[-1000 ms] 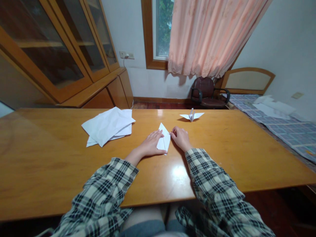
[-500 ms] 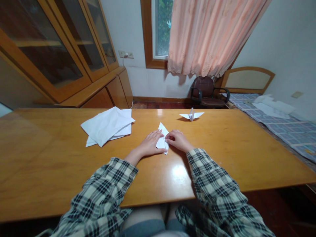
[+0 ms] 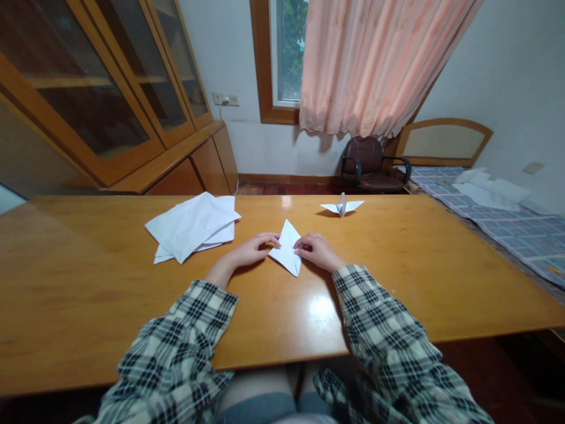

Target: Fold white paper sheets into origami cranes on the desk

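A white sheet of paper folded into a small diamond [image 3: 286, 254] lies on the table in front of me, with a crease line running down its right part. On its right edge, my right hand [image 3: 321, 251] pinches the paper between thumb and curled fingers. My left hand [image 3: 252, 249] is at the opposite side, its bent fingertips and thumb closed on the paper's left corner. Most of the diamond shows between the two hands.
A pile of white paper sheets [image 3: 194, 227] lies to the left on the wooden table [image 3: 388, 271]. Near the far edge stands a folded paper crane [image 3: 341, 206]. Beyond are a brown armchair [image 3: 369, 162], a glass-door cabinet [image 3: 150, 135] and a bed [image 3: 498, 206].
My left hand has slid left off the middle of the paper to its left corner, uncovering a wider diamond shape. My right hand has stayed at the right edge.
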Available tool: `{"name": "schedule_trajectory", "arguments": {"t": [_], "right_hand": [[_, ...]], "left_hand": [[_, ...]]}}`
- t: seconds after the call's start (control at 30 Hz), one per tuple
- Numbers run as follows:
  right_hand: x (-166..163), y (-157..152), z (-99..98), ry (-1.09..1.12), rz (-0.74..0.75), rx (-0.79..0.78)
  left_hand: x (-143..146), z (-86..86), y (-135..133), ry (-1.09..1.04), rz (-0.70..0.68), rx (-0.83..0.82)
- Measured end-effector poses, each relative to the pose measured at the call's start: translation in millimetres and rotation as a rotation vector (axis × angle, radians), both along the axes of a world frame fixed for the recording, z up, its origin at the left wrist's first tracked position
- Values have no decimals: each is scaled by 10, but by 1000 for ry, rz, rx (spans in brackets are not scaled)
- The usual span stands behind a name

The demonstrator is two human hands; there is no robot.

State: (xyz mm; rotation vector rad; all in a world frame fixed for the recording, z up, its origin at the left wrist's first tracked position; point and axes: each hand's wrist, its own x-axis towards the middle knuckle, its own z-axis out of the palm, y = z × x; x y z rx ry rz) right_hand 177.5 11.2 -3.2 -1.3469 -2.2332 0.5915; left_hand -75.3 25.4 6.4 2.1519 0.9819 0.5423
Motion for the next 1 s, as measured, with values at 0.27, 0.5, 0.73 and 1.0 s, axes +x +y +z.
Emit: {"name": "schedule_trajectory", "arguments": {"t": [0.27,0.5,0.73,1.0], "right_hand": [[-5,7,-12,-22,5,2],[1,13,-24,-23,3,11],[1,16,-16,-43,15,6],[-1,14,0,-49,11,2]], "left_hand": [[-32,31,-3,3,-20,7],[-20,16,11,-15,3,6],[-27,-32,43,-68,-10,-21],[28,-78,33,-9,27,74]]}}
